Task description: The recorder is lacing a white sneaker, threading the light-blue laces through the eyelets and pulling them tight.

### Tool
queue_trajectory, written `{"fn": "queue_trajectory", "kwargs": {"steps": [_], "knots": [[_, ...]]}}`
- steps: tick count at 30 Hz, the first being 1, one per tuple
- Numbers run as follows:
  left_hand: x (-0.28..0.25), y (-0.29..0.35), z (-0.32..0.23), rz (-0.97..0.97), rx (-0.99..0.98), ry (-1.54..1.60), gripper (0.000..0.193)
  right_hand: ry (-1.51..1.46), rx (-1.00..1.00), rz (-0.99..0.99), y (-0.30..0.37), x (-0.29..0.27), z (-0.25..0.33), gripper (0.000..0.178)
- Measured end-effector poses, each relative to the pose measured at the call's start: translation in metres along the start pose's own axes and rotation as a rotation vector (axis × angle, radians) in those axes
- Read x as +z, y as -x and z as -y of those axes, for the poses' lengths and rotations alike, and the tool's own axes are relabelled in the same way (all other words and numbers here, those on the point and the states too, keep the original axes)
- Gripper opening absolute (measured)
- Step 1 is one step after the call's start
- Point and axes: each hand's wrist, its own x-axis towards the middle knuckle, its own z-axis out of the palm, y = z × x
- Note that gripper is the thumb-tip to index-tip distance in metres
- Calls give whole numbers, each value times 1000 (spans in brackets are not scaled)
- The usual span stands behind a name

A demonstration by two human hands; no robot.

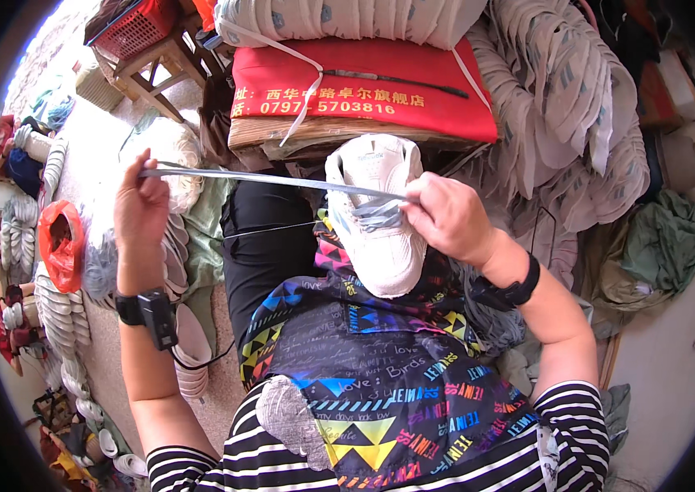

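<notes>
A white shoe upper (392, 258) rests on my lap, on the dark patterned apron (380, 361). Part of its front is laced with grey-blue lace. A flat grey-blue shoelace (257, 177) stretches taut across the shoe between my hands. At its far left end, my left hand (143, 203) has closed fingers around the lace, well off to the side of the shoe. My right hand (454, 217) pinches the lace beside the shoe's right edge. Its fingers hide part of the laced area.
Ahead stands a wooden stool (290, 131) covered by a red cloth (364, 86), with bundled shoe uppers (356, 18) on top. More stacked uppers (560, 107) hang at the right. On the left are an orange-red plastic bag (61, 246) and a red basket (130, 29).
</notes>
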Motion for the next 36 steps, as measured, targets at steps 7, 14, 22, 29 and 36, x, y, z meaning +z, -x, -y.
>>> {"fn": "queue_trajectory", "kwargs": {"steps": [7, 14, 22, 29, 36], "knots": [[3, 9, -21, -67, 19, -32, 24, -1239, 714, -251, -24, -78, -23, 16], [-63, -11, -35, 5, -148, 389, 22, -1322, 675, -429, -22, -146, -44, 21], [-143, -32, -104, -74, 29, 329, 19, -1460, 755, -824, 63, -296, -129, 16], [-193, 0, -100, -167, 242, -173, 26, -915, 813, -917, 67, -259, -95, 23], [82, 63, 84, 210, 12, -909, 24, -766, 550, 246, -8, -49, 6, 18]]}}
